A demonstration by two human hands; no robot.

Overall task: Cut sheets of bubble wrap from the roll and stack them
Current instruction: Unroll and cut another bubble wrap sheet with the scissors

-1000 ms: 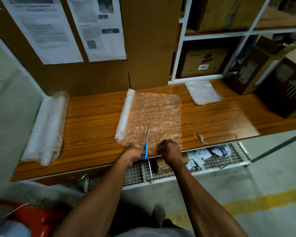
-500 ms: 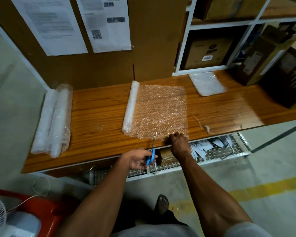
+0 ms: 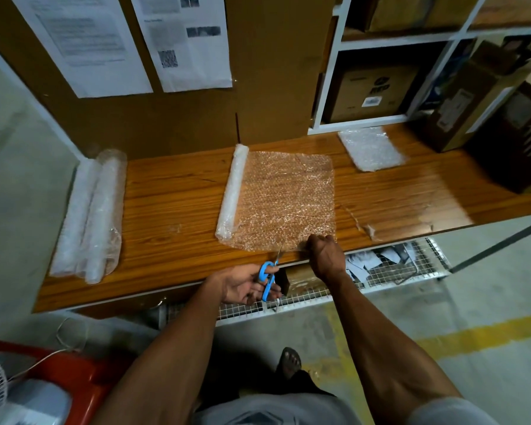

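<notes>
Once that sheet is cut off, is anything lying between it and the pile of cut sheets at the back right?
Nothing visible does. Between the unrolled sheet and the stack of cut sheets lies only bare wooden tabletop. The small scrap sits nearer the front edge, off that path.

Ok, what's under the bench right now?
A white wire basket hangs under the bench. Paper scraps lie in its right part. A brown box shows between the hands; the rest is hidden by the benchtop and arms.

My left hand (image 3: 242, 285) holds the blue-handled scissors (image 3: 269, 279), blades pointing away at the near edge of the unrolled bubble wrap (image 3: 285, 197). Just right of the blades, my right hand (image 3: 324, 256) grips that edge. Roll (image 3: 232, 194) lies beyond-left; cut sheets (image 3: 370, 148) far right.
</notes>
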